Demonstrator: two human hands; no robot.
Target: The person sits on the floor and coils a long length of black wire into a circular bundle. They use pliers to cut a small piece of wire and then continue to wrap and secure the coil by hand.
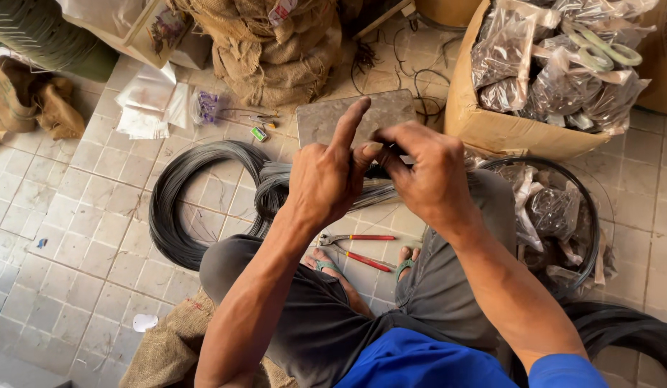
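Hands meet above the knees: left hand (326, 179) grips a bundle of thin grey steel wire strands (380, 192), index finger raised, while right hand (427, 176) pinches the same strands. Bundle axis runs left-right, trailing left into the dark coiled wire loop (179, 208) on the tiled floor (67, 244). Red-handled pliers (358, 248) lie just below both hands.

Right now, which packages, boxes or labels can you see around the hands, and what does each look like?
Cardboard box: upper right, brown, open top.
Clear plastic bags: crumpled, piled inside that box, dark small parts in them.
More clear bags: right of the right hand, inside a wire ring.
Burlap sacks: top centre, tan, bulging.
White plastic packets: upper left floor, flat.
Small green label: on the tiles beyond the left hand.
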